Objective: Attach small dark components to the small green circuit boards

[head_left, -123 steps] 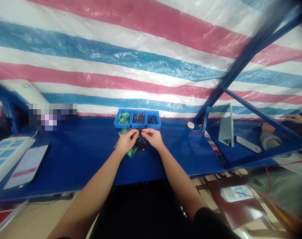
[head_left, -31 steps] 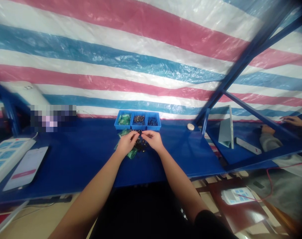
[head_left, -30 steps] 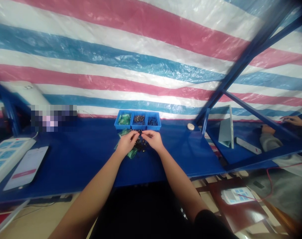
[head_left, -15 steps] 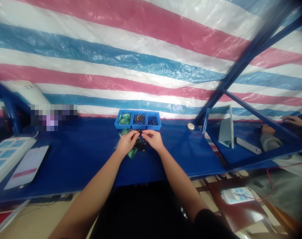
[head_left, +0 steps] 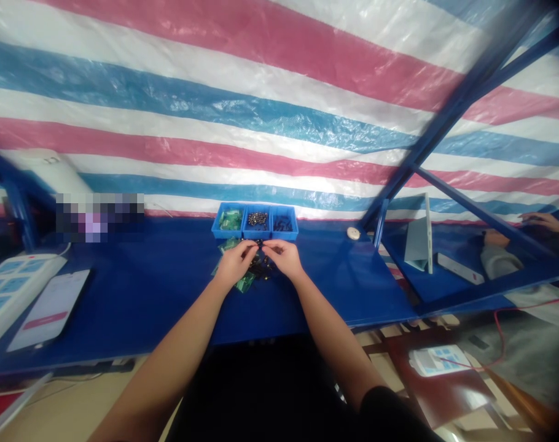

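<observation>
My left hand [head_left: 236, 263] and my right hand [head_left: 284, 256] meet fingertip to fingertip over the table. Both are closed in a pinch around a small black part [head_left: 260, 244], too small to make out fully. Beneath them lies a loose pile of green pieces [head_left: 246, 282] and small dark and brass-coloured parts [head_left: 265, 270], partly hidden by the hands. Just behind stand three joined blue bins: the left bin [head_left: 222, 234] holds green pieces, the middle bin [head_left: 256, 234] round metallic parts, the right bin [head_left: 285, 235] small black parts.
On the blue table [head_left: 145, 307], a phone [head_left: 51, 310] and a white power strip [head_left: 12, 288] lie at the left. A round pale object [head_left: 353, 233] sits near the blue frame post [head_left: 379, 224]. Beyond it are a tablet-like stand [head_left: 420, 239] and another person's sleeve [head_left: 503, 264].
Almost nothing differs. Both hands keep their pinch over the pile in the same place, and the bins and loose pieces have not visibly moved.
</observation>
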